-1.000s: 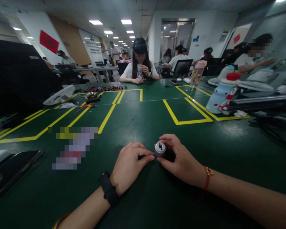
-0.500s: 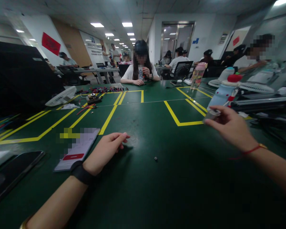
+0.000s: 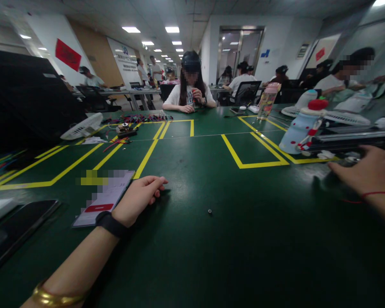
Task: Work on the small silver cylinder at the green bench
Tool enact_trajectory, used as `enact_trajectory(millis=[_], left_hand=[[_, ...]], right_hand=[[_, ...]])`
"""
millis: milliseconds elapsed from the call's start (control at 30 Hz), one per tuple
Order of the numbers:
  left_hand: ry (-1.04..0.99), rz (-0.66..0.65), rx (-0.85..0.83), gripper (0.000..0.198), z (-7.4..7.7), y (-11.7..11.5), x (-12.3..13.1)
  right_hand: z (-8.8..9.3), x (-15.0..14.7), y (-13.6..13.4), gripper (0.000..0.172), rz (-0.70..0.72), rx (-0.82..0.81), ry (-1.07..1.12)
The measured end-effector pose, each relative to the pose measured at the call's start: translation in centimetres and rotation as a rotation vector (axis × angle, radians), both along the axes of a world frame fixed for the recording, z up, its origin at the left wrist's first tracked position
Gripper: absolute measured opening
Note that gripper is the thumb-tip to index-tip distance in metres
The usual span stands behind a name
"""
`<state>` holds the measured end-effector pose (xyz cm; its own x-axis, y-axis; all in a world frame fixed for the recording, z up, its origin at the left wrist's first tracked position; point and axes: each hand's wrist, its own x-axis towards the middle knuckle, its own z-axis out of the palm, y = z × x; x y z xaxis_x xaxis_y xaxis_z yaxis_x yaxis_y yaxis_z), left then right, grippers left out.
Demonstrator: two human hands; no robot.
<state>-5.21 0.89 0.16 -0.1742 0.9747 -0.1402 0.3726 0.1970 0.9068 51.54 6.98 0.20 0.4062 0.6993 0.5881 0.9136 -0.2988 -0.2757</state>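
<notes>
My left hand (image 3: 142,197) hovers over the green table (image 3: 186,179), beside a phone (image 3: 105,199) with a lit screen; its fingers are curled in and nothing shows in them. At the right edge, my right hand (image 3: 365,169) is blurred, thumb and fingers apart around a small shiny object (image 3: 351,159) near the dark clutter. Whether the fingers touch that object is hard to tell. A small dark metal cylinder (image 3: 209,211) lies on the table between the hands.
A blue bottle with a red top (image 3: 297,132) stands at the right, by metal rails (image 3: 356,136). A white fan (image 3: 82,127), wires (image 3: 144,118) and a dark phone (image 3: 22,231) lie to the left. A person (image 3: 190,87) sits across the table.
My right hand has moved right, away from the blue bottle, carrying the small metallic object toward the clutter. My left hand has shifted slightly left. The small cylinder has stayed put.
</notes>
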Motion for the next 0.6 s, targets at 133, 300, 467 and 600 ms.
enact_trajectory(millis=[133,300,467,600], left_hand=[[0.039,0.017,0.011,0.040,-0.3,0.3,0.2],[0.101,0.026,0.023,0.038,-0.2,0.1,0.5],[0.116,0.015,0.018,0.038,-0.2,0.0,0.3],[0.113,0.009,0.022,0.038,-0.4,0.2,0.4]], right_hand=[[1.1,-11.2,-2.6,0.052,0.578,-0.003,0.061],[-0.1,-25.7,-7.1,0.040,1.178,-0.422,0.115],[0.6,-28.7,-7.1,0.021,1.250,-0.471,0.186],[4.2,-21.3,-4.6,0.030,0.805,-0.173,0.165]])
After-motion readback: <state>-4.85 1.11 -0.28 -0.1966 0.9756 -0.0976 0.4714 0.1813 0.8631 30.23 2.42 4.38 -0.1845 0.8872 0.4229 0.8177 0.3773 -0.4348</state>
